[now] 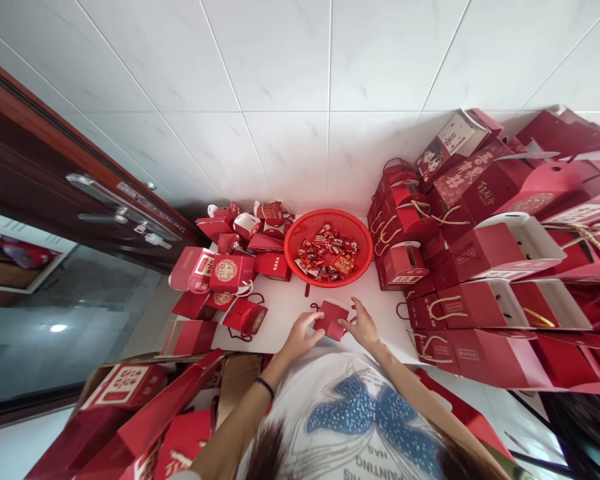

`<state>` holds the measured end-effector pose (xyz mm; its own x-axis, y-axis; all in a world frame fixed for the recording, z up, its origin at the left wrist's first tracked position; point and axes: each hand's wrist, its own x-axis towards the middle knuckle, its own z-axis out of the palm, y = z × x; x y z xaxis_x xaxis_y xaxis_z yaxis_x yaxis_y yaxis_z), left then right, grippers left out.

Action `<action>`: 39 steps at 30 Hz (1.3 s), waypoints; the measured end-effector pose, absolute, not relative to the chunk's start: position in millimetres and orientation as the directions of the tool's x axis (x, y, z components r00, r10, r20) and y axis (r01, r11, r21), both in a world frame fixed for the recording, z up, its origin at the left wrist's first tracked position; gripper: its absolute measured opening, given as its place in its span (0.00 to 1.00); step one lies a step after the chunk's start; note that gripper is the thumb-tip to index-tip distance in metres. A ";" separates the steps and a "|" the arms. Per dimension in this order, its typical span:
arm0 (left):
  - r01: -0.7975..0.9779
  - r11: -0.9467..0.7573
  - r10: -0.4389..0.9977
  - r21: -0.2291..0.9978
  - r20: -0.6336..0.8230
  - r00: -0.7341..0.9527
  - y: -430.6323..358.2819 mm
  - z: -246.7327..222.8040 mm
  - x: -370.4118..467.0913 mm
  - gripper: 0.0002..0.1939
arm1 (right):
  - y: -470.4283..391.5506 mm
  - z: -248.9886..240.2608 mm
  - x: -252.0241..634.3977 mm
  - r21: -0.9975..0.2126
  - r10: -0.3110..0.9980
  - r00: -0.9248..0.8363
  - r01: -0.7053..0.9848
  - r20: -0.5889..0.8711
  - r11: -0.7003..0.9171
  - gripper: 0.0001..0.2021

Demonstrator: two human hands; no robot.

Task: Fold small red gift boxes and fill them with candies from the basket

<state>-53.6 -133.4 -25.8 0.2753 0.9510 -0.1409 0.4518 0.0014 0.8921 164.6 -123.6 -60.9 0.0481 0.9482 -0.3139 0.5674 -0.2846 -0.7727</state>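
Note:
A small red box (333, 320) stands at the front edge of the white table, between my two hands. My left hand (303, 335) touches its left side, with the thumb and fingers spread around the edge. On the right side, the thumb of my right hand (363, 327) rests against the box while the index finger is raised and apart. A dark red cord loop shows at the box's upper left. Just behind it sits a red plastic basket (291, 235) holding many small wrapped candies (327, 253).
Small red gift boxes (227, 272) are piled left of the basket. Stacked red boxes and bags with cord handles (475, 300) fill the right side. More red boxes (130, 407) lie at the lower left. A tiled wall stands behind, and a brown door (55, 153) at the left.

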 end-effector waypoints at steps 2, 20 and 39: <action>0.463 -0.021 0.941 0.886 -0.139 0.310 -133.3 -26.3 -55.1 0.24 | -122.0 -62.4 163.4 -0.721 0.937 0.066 0.621 -0.343 -0.308 0.32; 0.523 -0.252 0.874 0.814 -0.041 0.484 -89.1 -40.3 -39.6 0.43 | -125.1 -18.6 193.6 -0.858 0.846 -0.151 0.041 -0.512 -0.512 0.20; 0.638 0.163 0.876 0.752 -0.408 0.257 -88.4 7.6 -21.5 0.12 | -115.2 -19.2 163.9 -0.871 0.846 -0.229 0.225 -0.482 -0.436 0.14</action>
